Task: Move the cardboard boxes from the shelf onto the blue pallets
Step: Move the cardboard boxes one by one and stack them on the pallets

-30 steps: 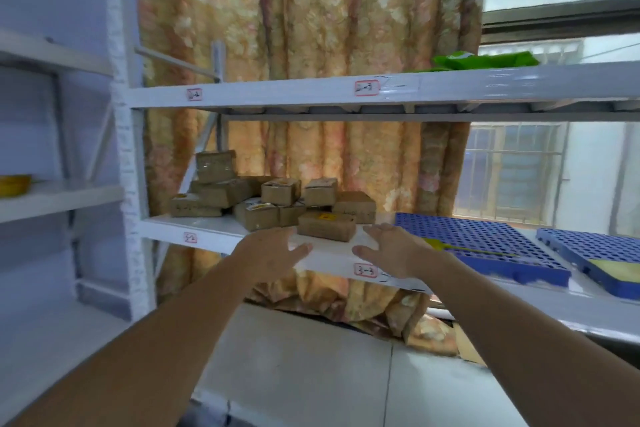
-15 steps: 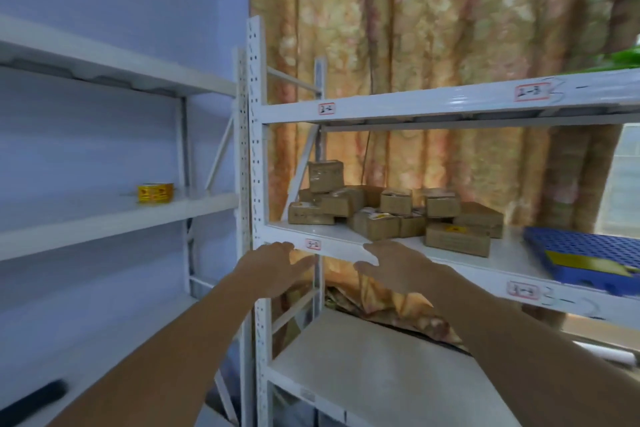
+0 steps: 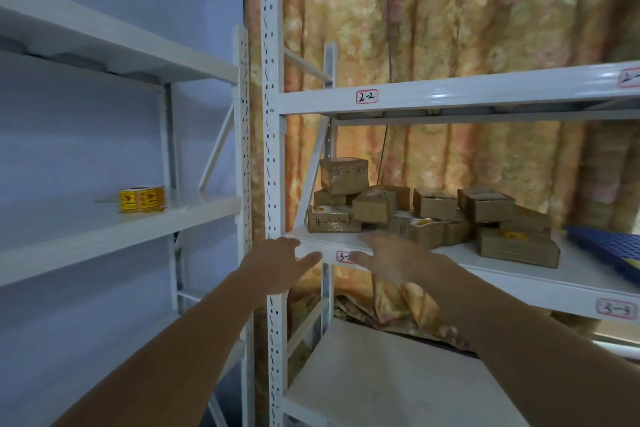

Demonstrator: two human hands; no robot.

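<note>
Several small cardboard boxes [image 3: 433, 208] lie heaped on the middle board of a white metal shelf [image 3: 575, 282], one perched on top at the left [image 3: 343, 175]. A flat box [image 3: 519, 248] lies alone at the right. The corner of a blue pallet [image 3: 609, 246] shows on the same board at the far right. My left hand [image 3: 277, 265] is stretched out, fingers straight, in front of the shelf's left post. My right hand [image 3: 391, 258] reaches with straight fingers at the board's front edge, just short of the boxes. Both hands hold nothing.
A second white shelf unit [image 3: 104, 239] stands at the left with a yellow tape roll [image 3: 142, 199] on it. A perforated upright post [image 3: 273, 184] separates the units. A flowered curtain [image 3: 450, 28] hangs behind. Lower board [image 3: 381, 381] lies below.
The view has swung left and come closer to the shelf. The boxes now sit right of centre, most of the blue pallets have left the view, and both hands stay stretched out and empty.
</note>
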